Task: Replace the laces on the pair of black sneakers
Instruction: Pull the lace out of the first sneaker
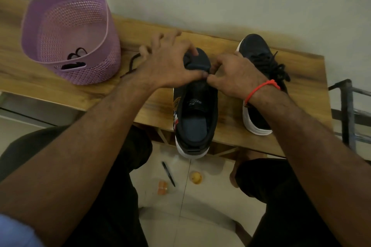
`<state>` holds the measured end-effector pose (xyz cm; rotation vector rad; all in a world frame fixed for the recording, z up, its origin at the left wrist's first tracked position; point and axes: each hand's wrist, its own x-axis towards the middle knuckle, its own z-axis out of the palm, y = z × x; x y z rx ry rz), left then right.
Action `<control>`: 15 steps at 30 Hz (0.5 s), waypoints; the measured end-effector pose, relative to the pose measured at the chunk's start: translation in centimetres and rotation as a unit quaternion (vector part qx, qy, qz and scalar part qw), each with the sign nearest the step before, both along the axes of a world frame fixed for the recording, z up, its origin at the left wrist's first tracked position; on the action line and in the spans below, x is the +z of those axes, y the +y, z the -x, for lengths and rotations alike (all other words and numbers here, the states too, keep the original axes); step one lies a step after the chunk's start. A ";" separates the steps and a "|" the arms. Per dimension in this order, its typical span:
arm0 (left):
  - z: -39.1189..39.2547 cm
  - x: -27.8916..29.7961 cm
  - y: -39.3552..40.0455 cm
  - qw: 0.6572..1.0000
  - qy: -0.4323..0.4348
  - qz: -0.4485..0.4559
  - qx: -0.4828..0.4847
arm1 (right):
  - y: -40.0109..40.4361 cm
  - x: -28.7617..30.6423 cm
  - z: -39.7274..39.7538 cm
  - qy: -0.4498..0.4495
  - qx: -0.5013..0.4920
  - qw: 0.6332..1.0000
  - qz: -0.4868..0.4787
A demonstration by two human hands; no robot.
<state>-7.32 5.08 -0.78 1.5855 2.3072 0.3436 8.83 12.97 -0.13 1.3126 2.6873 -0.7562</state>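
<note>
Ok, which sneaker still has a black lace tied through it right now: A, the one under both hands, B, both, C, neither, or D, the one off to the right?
D: the right sneaker shows knotted black laces, while the sneaker under both hands has a bare tongue.

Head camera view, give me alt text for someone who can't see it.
Both hands, left hand and right hand, work at the front of a black sneaker on a wooden table. A second, laced sneaker stands to its right, a purple basket holding dark laces to the left.
</note>
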 end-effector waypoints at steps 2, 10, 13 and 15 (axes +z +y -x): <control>-0.2 -0.4 -0.1 0.998 0.003 0.061 -0.008 | 0.2 -0.3 -0.1 0.006 0.002 1.000 0.005; 2.8 0.0 -0.1 0.994 -0.029 0.101 -0.025 | -0.2 -0.8 0.5 0.002 0.040 0.999 -0.036; 2.8 -0.6 0.2 0.994 -0.056 0.093 -0.022 | -0.7 -1.1 0.9 -0.015 0.051 0.996 -0.066; 2.7 -0.7 0.4 0.994 -0.059 0.088 -0.014 | -1.2 -1.4 1.3 -0.022 0.059 0.994 -0.092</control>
